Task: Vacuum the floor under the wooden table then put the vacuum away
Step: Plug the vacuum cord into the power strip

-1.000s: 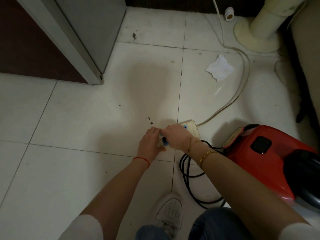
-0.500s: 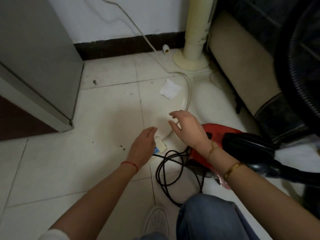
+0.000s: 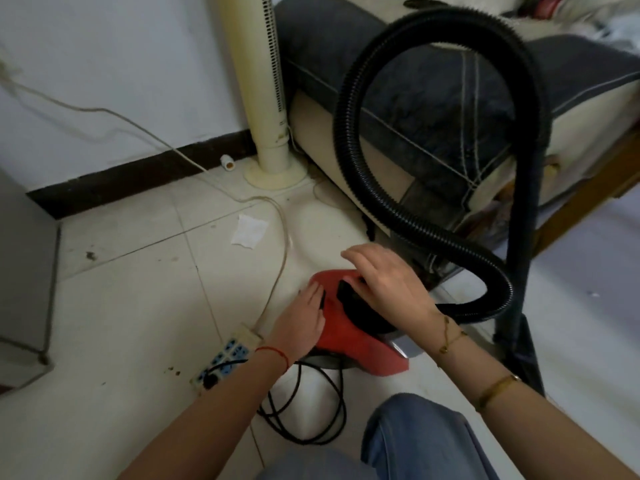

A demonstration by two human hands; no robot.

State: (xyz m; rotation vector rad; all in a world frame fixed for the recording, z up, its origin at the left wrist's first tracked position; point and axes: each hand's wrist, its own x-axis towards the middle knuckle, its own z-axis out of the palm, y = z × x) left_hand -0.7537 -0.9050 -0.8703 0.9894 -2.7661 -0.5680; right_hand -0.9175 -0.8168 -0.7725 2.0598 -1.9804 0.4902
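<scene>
Left hand: flat on the vacuum.
Right hand: fingers spread, over it.
Risk: coiled cord — likely to snag and yank the strip.

Dim, flat indoor light; brighter towards two o'clock, murky at eight. Soft shadows under the arms. Slight motion blur; wide-angle bending at edges.

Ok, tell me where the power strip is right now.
In the head view the power strip lies on the floor tiles at lower centre-left, just left of the left hand and the red vacuum, with a black plug in it.
</scene>
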